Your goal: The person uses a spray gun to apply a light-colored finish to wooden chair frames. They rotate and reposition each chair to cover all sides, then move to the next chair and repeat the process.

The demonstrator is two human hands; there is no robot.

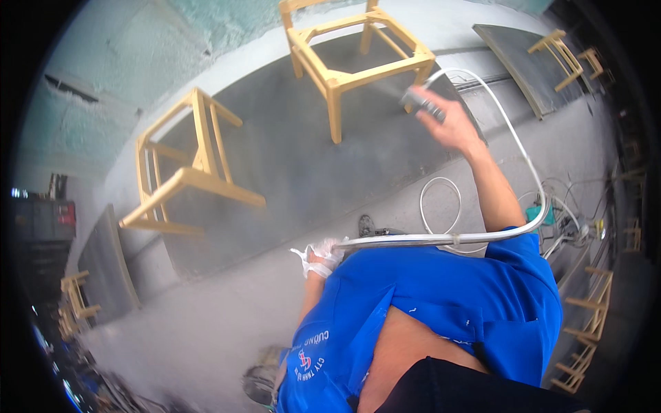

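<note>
My right hand is wrapped round a metal spray gun, its nozzle toward a bare wooden chair frame. A faint mist hangs between the nozzle and the chair's front rail. The frame stands upright, without a seat, on a dark board. From the gun a white hose loops right and comes back across my front. At its near end my left hand, in a crumpled clear plastic glove, closes on the hose; its fingers are partly hidden. A second chair frame lies tipped over on the board's left.
Another dark board with a wooden frame is at the far right. Hose coils lie on the floor nearby. More frames stand at the right edge, others at the left. A pale teal wall rises behind.
</note>
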